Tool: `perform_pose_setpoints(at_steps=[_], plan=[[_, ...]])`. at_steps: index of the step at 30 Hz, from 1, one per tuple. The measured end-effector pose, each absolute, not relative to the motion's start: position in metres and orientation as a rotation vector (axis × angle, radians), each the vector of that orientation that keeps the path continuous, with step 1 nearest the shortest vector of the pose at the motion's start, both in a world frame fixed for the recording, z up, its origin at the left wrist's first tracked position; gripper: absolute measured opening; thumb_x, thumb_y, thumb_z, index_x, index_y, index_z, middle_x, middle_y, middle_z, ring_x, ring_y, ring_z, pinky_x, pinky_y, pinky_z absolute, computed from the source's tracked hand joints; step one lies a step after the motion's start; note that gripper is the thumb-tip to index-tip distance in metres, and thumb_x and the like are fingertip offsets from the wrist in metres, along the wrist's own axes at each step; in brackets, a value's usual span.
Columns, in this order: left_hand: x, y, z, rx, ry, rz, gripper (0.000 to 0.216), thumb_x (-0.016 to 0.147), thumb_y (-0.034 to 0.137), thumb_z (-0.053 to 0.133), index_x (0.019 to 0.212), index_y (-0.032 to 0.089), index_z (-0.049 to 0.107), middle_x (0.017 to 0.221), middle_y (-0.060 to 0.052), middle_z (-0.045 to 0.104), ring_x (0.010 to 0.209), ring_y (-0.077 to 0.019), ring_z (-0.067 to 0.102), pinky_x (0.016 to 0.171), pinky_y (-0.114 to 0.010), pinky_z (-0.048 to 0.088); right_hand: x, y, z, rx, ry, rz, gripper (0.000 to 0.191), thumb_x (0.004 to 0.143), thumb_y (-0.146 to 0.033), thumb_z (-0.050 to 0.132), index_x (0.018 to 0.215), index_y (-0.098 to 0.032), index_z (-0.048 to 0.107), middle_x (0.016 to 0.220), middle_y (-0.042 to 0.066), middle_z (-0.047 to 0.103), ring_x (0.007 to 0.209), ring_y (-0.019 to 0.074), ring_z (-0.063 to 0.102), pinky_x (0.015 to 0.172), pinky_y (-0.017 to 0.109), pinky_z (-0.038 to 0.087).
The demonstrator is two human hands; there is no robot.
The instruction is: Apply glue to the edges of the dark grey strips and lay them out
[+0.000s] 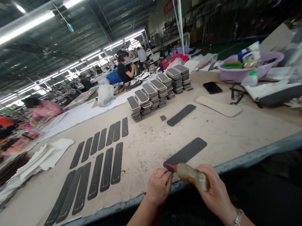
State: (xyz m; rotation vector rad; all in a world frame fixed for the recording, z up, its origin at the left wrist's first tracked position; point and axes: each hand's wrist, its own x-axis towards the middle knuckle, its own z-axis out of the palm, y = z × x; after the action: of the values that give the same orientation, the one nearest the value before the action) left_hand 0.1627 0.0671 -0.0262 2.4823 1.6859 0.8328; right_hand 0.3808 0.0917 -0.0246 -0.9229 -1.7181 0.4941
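Note:
At the table's near edge my right hand point(215, 189) is wrapped round a small translucent glue bottle point(193, 175) with a red nozzle. The nozzle tip touches the near end of a long dark rounded strip point(186, 151) lying flat on the table point(148, 144). My left hand point(158, 186) is closed in a pinch just left of the nozzle, at the strip's near corner. What its fingers hold cannot be made out.
Two rows of several dark strips point(97, 165) lie to the left. Stacks of grey pads point(159, 89) stand behind, with a loose dark strip point(181, 115), a beige strip point(219, 105), a phone point(212, 87) and a purple basin point(248, 66). White sheets point(42, 158) lie far left. People work at the back.

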Motion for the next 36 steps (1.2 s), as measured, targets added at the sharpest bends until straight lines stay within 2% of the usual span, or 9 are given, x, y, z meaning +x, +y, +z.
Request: perform_pose_setpoints(at_steps=[6, 15, 36], plan=[[0.163, 0.069, -0.025, 2.508, 1.687, 0.815, 0.021, 0.090, 0.013, 0.047, 0.097, 0.020, 0.066, 0.089, -0.006, 0.065, 0.084, -0.0179, 0.058, 0.083, -0.036, 0.050, 0.376, 0.091, -0.024, -0.918, -1.786, 0.543, 0.033, 0.081, -0.008, 0.048, 0.110, -0.024, 0.050, 0.102, 0.007, 0.052, 0.091, 0.0195, 0.058, 0.076, 0.032, 0.052], [0.163, 0.071, -0.028, 2.510, 1.665, 0.924, 0.017, 0.089, 0.014, 0.051, 0.096, 0.018, 0.066, 0.090, -0.007, 0.066, 0.085, -0.0189, 0.059, 0.082, -0.037, 0.051, 0.393, 0.101, -0.029, -0.967, -1.756, 0.437, 0.037, 0.079, -0.007, 0.049, 0.112, -0.024, 0.050, 0.105, 0.008, 0.051, 0.093, 0.0189, 0.058, 0.075, 0.031, 0.053], [0.160, 0.071, -0.030, 2.501, 1.685, 0.985, 0.017, 0.089, 0.013, 0.051, 0.096, 0.018, 0.066, 0.095, -0.009, 0.062, 0.088, -0.0188, 0.058, 0.080, -0.034, 0.052, 0.456, 0.142, -0.032, -1.308, -1.469, -0.021, 0.026, 0.084, -0.023, 0.057, 0.110, -0.019, 0.052, 0.100, 0.009, 0.055, 0.091, 0.0221, 0.055, 0.079, 0.037, 0.049]])
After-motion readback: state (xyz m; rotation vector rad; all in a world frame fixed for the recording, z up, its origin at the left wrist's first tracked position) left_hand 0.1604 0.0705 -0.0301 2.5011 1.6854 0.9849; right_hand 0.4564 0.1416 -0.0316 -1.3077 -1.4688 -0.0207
